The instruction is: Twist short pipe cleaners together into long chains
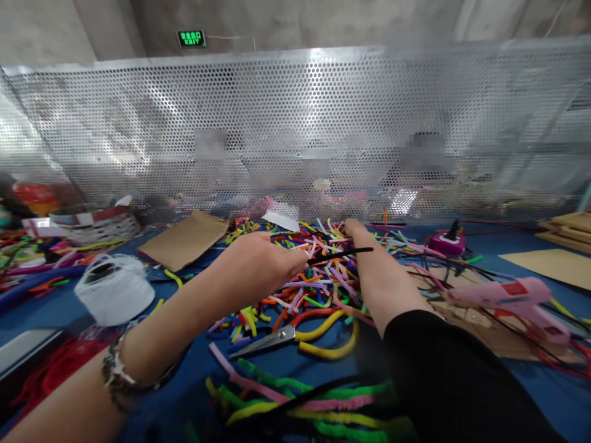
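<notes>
My left hand [258,264] is closed in a pinch on a thin black pipe cleaner [344,253] that sticks out to the right above a heap of short coloured pipe cleaner pieces [318,277]. My right hand [357,231] reaches far into the back of the heap; its fingers are mostly hidden among the pieces. A black sleeve covers my right forearm. A bracelet sits on my left wrist. Scissors with yellow handles [295,335] lie on the blue table [194,375] just below my hands.
A pink glue gun [512,298] lies on cardboard at right, a small purple device [447,241] behind it. A white thread spool [114,288] and a brown cardboard piece [187,239] lie at left. Long pipe cleaners [295,400] lie near me. A perforated metal screen [295,135] closes the table's far side.
</notes>
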The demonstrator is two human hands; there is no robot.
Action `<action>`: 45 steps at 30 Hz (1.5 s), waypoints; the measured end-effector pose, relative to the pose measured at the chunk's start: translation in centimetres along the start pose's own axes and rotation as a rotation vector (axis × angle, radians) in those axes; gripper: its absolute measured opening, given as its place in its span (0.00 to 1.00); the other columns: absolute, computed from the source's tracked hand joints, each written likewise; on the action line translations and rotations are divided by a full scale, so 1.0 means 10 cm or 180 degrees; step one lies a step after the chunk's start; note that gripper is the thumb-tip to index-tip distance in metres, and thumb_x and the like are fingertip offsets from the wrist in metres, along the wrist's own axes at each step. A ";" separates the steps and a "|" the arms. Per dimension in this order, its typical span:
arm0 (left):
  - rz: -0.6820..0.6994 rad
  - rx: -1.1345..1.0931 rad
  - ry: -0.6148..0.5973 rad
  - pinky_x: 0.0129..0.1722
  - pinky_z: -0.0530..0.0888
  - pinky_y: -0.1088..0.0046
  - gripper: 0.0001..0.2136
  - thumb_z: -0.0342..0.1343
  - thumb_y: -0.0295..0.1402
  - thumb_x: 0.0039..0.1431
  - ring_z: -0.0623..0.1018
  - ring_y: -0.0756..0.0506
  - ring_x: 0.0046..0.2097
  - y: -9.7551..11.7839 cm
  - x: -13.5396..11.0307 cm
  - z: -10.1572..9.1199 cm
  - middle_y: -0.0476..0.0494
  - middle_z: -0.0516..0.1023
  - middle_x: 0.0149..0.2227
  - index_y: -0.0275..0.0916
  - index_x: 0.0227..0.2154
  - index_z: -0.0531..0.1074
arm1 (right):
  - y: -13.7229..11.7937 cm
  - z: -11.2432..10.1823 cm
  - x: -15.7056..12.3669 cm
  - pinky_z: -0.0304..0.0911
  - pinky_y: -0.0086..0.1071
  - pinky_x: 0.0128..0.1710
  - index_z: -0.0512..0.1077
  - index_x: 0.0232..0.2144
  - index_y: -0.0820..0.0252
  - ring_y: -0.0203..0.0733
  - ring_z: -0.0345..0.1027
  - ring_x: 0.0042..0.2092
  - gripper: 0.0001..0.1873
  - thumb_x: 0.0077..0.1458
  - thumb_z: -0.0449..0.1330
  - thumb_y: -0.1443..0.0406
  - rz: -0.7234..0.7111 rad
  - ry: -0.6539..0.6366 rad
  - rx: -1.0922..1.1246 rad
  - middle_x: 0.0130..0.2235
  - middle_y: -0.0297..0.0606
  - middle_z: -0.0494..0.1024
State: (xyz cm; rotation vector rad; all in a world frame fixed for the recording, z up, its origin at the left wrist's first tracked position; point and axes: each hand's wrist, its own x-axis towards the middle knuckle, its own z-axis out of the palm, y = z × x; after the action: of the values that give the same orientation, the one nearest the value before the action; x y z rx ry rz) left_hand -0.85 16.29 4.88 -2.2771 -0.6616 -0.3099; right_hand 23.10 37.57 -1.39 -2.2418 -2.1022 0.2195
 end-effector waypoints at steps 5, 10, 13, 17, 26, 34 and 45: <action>-0.0077 -0.0097 -0.0208 0.21 0.55 0.76 0.12 0.44 0.28 0.57 0.59 0.52 0.15 -0.04 -0.01 -0.02 0.55 0.63 0.12 0.38 0.19 0.62 | 0.00 -0.34 0.03 0.62 0.38 0.41 0.64 0.44 0.62 0.40 0.63 0.43 0.15 0.55 0.51 0.61 -0.0140 -0.0058 0.0202 0.46 0.41 0.66; -0.0342 -0.0081 -0.0709 0.20 0.52 0.75 0.12 0.43 0.31 0.58 0.66 0.50 0.18 -0.05 -0.02 -0.05 0.51 0.67 0.15 0.38 0.21 0.64 | -0.03 -0.71 -0.07 0.62 0.39 0.41 0.64 0.44 0.61 0.39 0.63 0.43 0.15 0.55 0.50 0.61 -0.0482 -0.0220 0.0623 0.46 0.40 0.66; -0.0474 -0.0439 -0.0953 0.19 0.52 0.76 0.13 0.41 0.32 0.59 0.68 0.51 0.20 -0.09 -0.04 -0.06 0.51 0.68 0.17 0.38 0.23 0.65 | -0.04 -0.82 -0.22 0.62 0.38 0.41 0.64 0.44 0.61 0.38 0.63 0.42 0.14 0.56 0.50 0.61 -0.0746 -0.0339 0.0917 0.46 0.40 0.66; -0.0491 -0.1034 -0.1065 0.20 0.54 0.79 0.13 0.40 0.31 0.59 0.65 0.53 0.19 -0.17 -0.07 -0.06 0.52 0.65 0.17 0.37 0.22 0.65 | -0.08 -0.90 -0.39 0.62 0.39 0.40 0.63 0.44 0.62 0.39 0.64 0.42 0.15 0.55 0.51 0.61 -0.0966 -0.0465 0.1223 0.45 0.40 0.67; -0.0634 -0.1337 -0.0942 0.19 0.54 0.81 0.13 0.40 0.31 0.57 0.61 0.55 0.18 -0.33 -0.16 -0.16 0.54 0.61 0.15 0.36 0.19 0.62 | -0.25 -1.11 -0.64 0.63 0.38 0.40 0.63 0.44 0.63 0.38 0.65 0.41 0.15 0.56 0.50 0.62 -0.1403 -0.0727 0.1701 0.43 0.40 0.68; -0.0510 -0.1515 -0.0855 0.18 0.55 0.82 0.13 0.41 0.32 0.57 0.60 0.56 0.18 -0.34 -0.20 -0.26 0.54 0.61 0.16 0.36 0.19 0.62 | -0.43 -1.27 -1.27 0.62 0.27 0.42 0.63 0.46 0.60 0.33 0.69 0.40 0.16 0.54 0.50 0.70 -0.1895 -0.1194 0.1369 0.37 0.35 0.74; -0.0636 -0.2533 -0.1025 0.18 0.58 0.84 0.15 0.40 0.33 0.59 0.61 0.57 0.17 -0.07 -0.09 -0.29 0.54 0.61 0.14 0.35 0.20 0.63 | -0.31 -0.94 -2.16 0.59 0.33 0.38 0.65 0.43 0.65 0.39 0.64 0.39 0.19 0.50 0.43 0.75 -0.2892 0.2473 -0.0552 0.41 0.40 0.69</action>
State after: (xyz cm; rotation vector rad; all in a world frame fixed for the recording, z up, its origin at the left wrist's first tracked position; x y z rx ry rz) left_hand -2.10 14.34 6.98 -3.0630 -1.0766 -0.3453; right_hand 20.10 16.80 9.63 -0.9167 -2.3658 -0.7523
